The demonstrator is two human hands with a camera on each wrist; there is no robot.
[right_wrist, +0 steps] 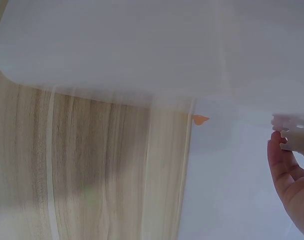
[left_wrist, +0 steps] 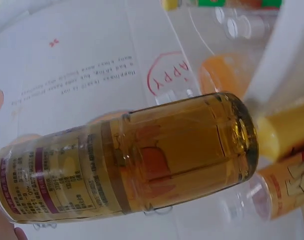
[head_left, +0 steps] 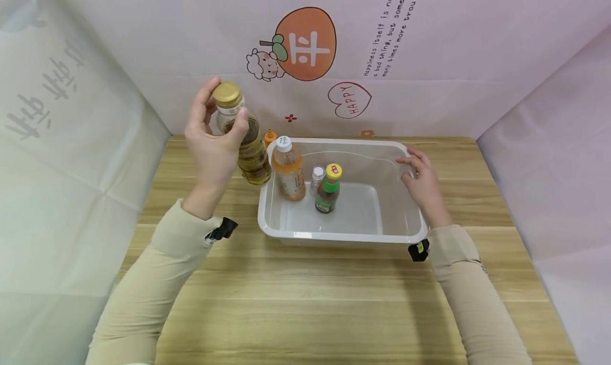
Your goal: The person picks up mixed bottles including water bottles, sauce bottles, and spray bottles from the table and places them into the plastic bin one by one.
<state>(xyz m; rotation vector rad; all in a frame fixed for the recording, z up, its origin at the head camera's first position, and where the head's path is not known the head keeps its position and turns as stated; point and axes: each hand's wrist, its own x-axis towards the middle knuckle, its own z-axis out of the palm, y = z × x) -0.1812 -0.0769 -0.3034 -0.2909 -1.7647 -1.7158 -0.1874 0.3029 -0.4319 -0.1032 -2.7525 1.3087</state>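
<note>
My left hand grips a glass bottle with a gold cap by its neck, upright and just left of the tub. Amber liquid and a label with small print show on this bottle in the left wrist view. My right hand lies at the right rim of the white plastic tub, its fingers loosely bent and its fingertips over the edge. Inside the tub stand an orange bottle with a white cap, a small clear container and a dark bottle with a yellow cap and green label.
An orange-tipped bottle stands behind the tub's left back corner, partly hidden. The wooden table extends in front of the tub. A white printed sheet rises at the back, with more sheets at both sides.
</note>
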